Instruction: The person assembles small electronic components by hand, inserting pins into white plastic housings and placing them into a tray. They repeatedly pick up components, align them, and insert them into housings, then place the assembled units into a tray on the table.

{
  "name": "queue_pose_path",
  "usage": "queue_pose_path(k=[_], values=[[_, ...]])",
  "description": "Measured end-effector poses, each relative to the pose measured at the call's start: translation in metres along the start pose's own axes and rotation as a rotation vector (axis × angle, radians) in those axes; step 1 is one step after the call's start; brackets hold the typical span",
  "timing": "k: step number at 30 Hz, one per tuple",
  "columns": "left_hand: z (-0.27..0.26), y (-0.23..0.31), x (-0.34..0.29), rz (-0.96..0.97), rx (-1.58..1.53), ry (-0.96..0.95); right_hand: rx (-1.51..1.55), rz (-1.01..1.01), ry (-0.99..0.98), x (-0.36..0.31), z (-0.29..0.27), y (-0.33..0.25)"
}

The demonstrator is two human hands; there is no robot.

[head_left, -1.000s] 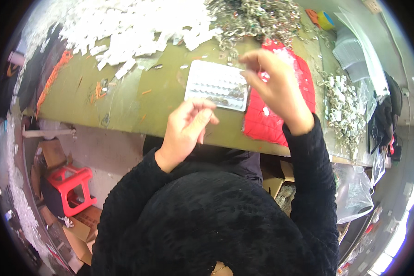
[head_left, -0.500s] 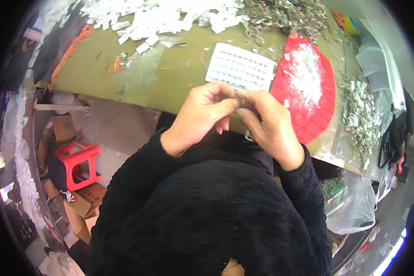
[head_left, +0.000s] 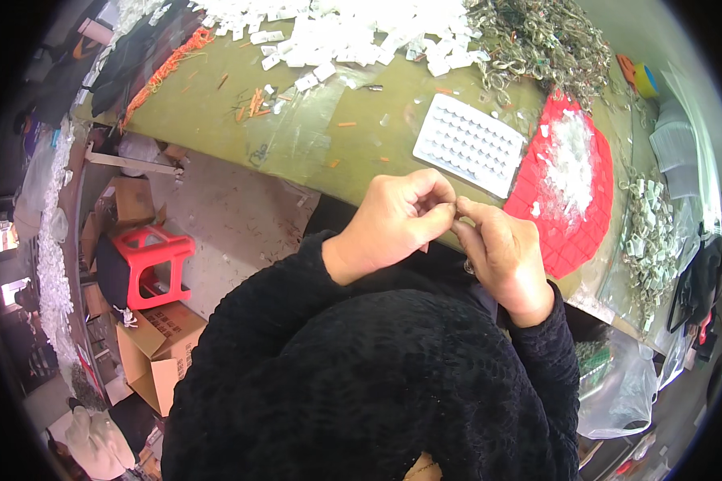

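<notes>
At the table's near edge my left hand [head_left: 395, 218] and my right hand [head_left: 501, 250] meet fingertip to fingertip. Both are closed in a pinch, and whatever lies between the tips is too small to name. Something small and shiny shows beneath the fingers of my right hand. Just beyond the hands lies a white tray [head_left: 433, 148] with rows of small round dark-and-light spots. Right of it is a red quilted cloth [head_left: 565, 248] bearing a heap of small white bits [head_left: 569, 164].
Across the green table [head_left: 313, 144] lie a pile of white tags [head_left: 353, 32], a heap of tangled grey-green cords [head_left: 545, 48] and tagged cords [head_left: 648, 232] at right. Orange strands [head_left: 164, 74] line the left edge. A red stool [head_left: 156, 260] and cardboard box [head_left: 156, 341] stand below.
The view has shifted, so table and stool appear moved to the right and slightly down. My hands are still pinched together, with the left fingers curled a little tighter.
</notes>
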State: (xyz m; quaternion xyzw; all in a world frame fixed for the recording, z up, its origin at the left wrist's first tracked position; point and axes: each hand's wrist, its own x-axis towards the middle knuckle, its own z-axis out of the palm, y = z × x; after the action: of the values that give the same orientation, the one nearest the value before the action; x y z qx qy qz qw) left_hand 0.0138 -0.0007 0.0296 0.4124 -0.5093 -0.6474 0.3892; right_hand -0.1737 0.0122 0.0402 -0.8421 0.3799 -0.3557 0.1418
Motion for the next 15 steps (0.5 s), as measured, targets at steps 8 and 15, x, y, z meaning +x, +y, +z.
queue_pose_path(k=[8,15], values=[[0.001,-0.012,0.000,0.333,0.338,0.136,-0.027,-0.110,-0.035,0.011,0.001,0.001],[-0.027,-0.006,0.008,0.220,0.298,0.106,-0.022,-0.043,-0.095,0.013,0.000,0.006]])
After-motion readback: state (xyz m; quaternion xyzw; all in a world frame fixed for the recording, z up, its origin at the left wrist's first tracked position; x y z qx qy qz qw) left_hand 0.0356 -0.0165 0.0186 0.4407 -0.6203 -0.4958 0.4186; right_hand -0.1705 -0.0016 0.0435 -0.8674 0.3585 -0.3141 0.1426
